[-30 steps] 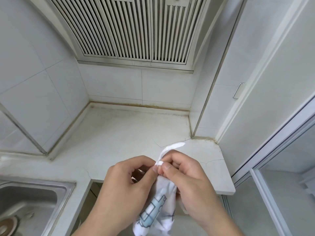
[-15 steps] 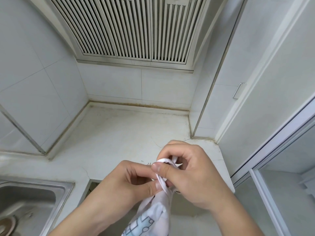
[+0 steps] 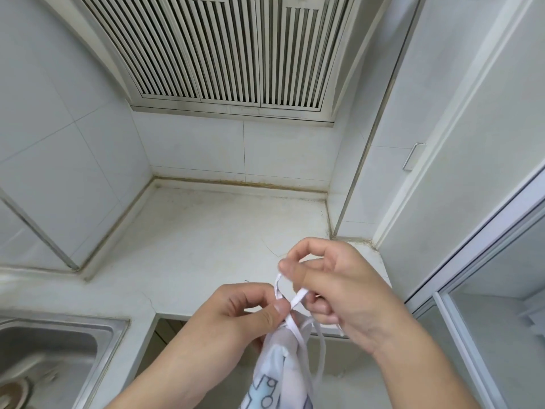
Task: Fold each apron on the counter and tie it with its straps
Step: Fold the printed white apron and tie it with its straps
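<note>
The left hand (image 3: 236,314) pinches the strap (image 3: 296,299) at the apron's (image 3: 277,376) bunched top; the right hand (image 3: 339,293) grips the strap's loop just above.

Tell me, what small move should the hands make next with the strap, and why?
Probably pull the strap taut. The right hand holds a loose loop above the bunched apron, the left hand pinches the crossing, and no tight knot shows yet.

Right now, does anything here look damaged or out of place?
The counter has thin cracks: one near its right end beside the right hand, another near the sink corner. Brownish grime lines the seam along the back wall. The apron hangs in the air, not on the counter.
</note>
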`<state>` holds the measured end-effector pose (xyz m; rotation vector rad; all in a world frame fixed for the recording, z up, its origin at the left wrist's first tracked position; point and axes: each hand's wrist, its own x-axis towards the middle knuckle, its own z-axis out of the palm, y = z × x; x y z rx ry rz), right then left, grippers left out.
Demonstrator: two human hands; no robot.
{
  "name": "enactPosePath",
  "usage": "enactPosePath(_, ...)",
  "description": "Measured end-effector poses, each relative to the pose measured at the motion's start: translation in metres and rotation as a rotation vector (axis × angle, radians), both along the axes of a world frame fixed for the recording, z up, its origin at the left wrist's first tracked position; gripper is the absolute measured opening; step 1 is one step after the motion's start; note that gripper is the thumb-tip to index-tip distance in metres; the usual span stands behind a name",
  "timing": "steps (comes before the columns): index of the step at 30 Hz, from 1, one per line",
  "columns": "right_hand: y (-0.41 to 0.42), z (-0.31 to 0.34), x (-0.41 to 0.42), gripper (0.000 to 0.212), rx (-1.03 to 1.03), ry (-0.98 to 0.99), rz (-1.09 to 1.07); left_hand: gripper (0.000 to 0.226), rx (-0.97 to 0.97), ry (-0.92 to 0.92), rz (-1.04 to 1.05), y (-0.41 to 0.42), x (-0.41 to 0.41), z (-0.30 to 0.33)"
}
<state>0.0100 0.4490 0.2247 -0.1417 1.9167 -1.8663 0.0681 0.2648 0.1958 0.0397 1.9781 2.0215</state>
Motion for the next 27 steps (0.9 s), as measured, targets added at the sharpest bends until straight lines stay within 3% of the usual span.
enactPosePath(2, 0.008, 0.003, -0.001, 0.024, -0.229, -0.195, -0.029, 0.038, -0.004, 0.007, 0.057, 0.000, 0.000, 0.001)
enactPosePath(5, 0.013, -0.004, -0.006, 0.024, -0.257, -0.192, -0.242, 0.044, 0.008, 0.011, 0.135, -0.001, 0.001, 0.002)
enactPosePath(7, 0.013, -0.016, -0.004, 0.014, 0.036, 0.025, -0.471, 0.046, -0.004, 0.023, 0.173, -0.002, 0.001, 0.002)
enactPosePath(9, 0.012, -0.020, 0.005, 0.018, 0.304, 0.330, -0.577, 0.046, -0.030, 0.049, 0.190, -0.001, 0.001, 0.003)
enactPosePath(10, 0.013, -0.018, 0.011, 0.019, 0.295, 0.453, -0.521, 0.045, -0.044, 0.063, 0.194, -0.001, 0.001, 0.003)
enactPosePath(12, 0.007, -0.010, 0.024, 0.019, 0.243, 0.594, -0.207, 0.043, -0.063, 0.088, 0.190, -0.001, 0.000, 0.002)
enactPosePath(15, -0.006, -0.003, 0.033, 0.024, 0.392, 0.720, 0.120, 0.036, -0.060, 0.123, 0.162, 0.001, -0.002, 0.001)
enactPosePath(20, -0.013, -0.001, 0.029, 0.026, 0.540, 0.681, 0.114, 0.034, -0.088, 0.130, 0.160, 0.000, -0.002, 0.001)
enactPosePath(27, -0.016, -0.004, 0.031, 0.029, 0.574, 0.775, 0.091, 0.043, -0.073, 0.043, 0.152, -0.006, -0.003, 0.004)
